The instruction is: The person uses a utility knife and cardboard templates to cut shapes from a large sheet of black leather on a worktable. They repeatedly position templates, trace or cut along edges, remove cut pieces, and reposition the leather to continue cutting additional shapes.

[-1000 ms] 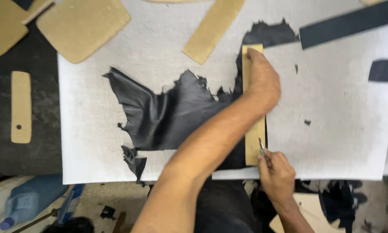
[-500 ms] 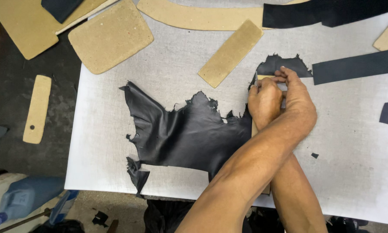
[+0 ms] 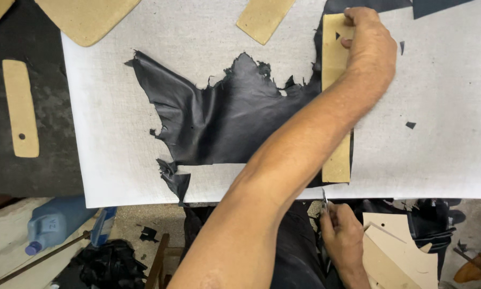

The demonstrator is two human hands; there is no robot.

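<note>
A ragged black leather hide (image 3: 224,118) lies spread on a white cutting board (image 3: 117,80). A long tan cardboard template strip (image 3: 336,160) lies upright across the hide's right edge. My left hand (image 3: 370,48) reaches across from the lower left and presses down on the top end of the strip. My right hand (image 3: 343,238) is below the board's near edge, just under the strip's lower end. It grips a small knife (image 3: 324,199) with the blade pointing up.
Other tan templates lie around: a large one (image 3: 85,16) and a short one (image 3: 264,18) at the top, and a narrow one (image 3: 20,107) on the dark table at the left. A blue jug (image 3: 53,222) stands at the lower left. Cardboard patterns (image 3: 395,251) lie at the lower right.
Both hands were together at the top of the strip. Now my right hand has come down to the board's near edge with the knife, while my left hand stays on the strip's top.
</note>
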